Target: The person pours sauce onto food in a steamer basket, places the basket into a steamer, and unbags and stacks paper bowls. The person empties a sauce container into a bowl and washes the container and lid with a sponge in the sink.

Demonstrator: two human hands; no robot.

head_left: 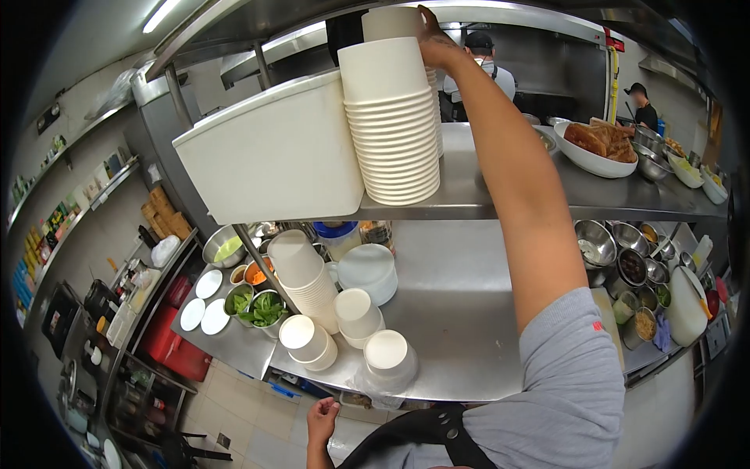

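Note:
My right hand [437, 43] reaches up over the steel shelf, its fingers closed on the side of an upside-down white paper bowl [391, 23] at the back. In front of that bowl rises a tall stack of nested white paper bowls [393, 144], also upside down. Low in front of my body is my left hand [322, 420], fingers curled in and nothing visible in them. On the counter below, more bowls stand inverted: a tall stack [301, 273] and shorter stacks [358, 315], [306, 341] and one partly in clear plastic [388, 356].
A large white bin [269, 152] sits left on the shelf; a dish of browned meat [598, 148] is to the right. Leafy greens in metal containers [266, 309] and round white lids [205, 301] lie lower left. Metal bowls [595, 242] crowd the right. Two people work beyond the shelf.

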